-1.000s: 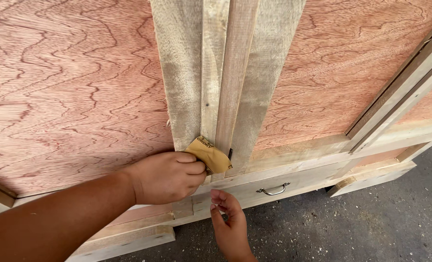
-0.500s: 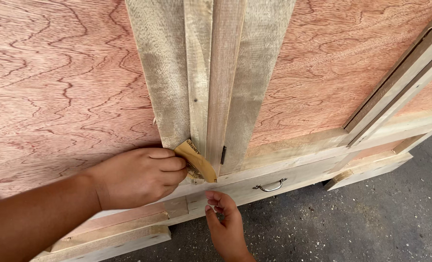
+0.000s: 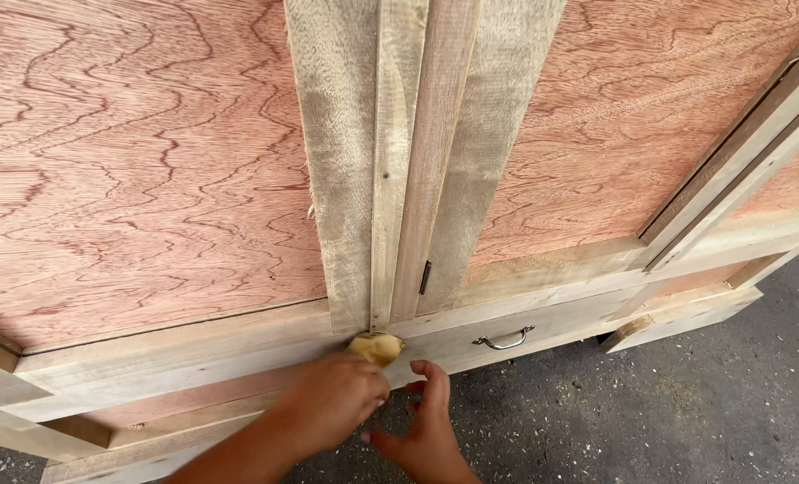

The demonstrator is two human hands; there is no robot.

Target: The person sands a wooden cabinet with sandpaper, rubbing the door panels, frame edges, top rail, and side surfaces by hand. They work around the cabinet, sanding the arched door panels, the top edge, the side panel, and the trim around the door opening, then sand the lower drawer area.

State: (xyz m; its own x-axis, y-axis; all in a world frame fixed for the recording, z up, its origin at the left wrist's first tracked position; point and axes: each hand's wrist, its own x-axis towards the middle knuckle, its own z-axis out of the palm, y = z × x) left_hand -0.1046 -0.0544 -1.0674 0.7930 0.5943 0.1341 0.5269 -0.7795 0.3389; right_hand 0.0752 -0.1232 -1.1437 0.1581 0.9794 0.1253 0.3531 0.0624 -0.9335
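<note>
My left hand (image 3: pixel 328 403) grips a folded tan piece of sandpaper (image 3: pixel 377 347) and presses it against the pale horizontal rail (image 3: pixel 193 358), right at the foot of the narrow upright wooden strip (image 3: pixel 395 179). My right hand (image 3: pixel 426 430) is just below and to the right of it. Its fingers are spread and point up at the drawer front; it holds nothing. The strip runs between two wider rough grey-brown uprights on a large wooden cabinet.
Reddish plywood panels (image 3: pixel 130 161) fill the cabinet on both sides of the uprights. A small dark hinge (image 3: pixel 425 278) sits on the right upright, and a metal drawer handle (image 3: pixel 504 340) is right of my hands. Loose pale battens (image 3: pixel 686 318) lie on the dark gritty floor (image 3: pixel 686 412).
My left hand has slid the sandpaper down off the uprights onto the rail. My right hand has opened its fingers and stayed beneath. The view has shifted.
</note>
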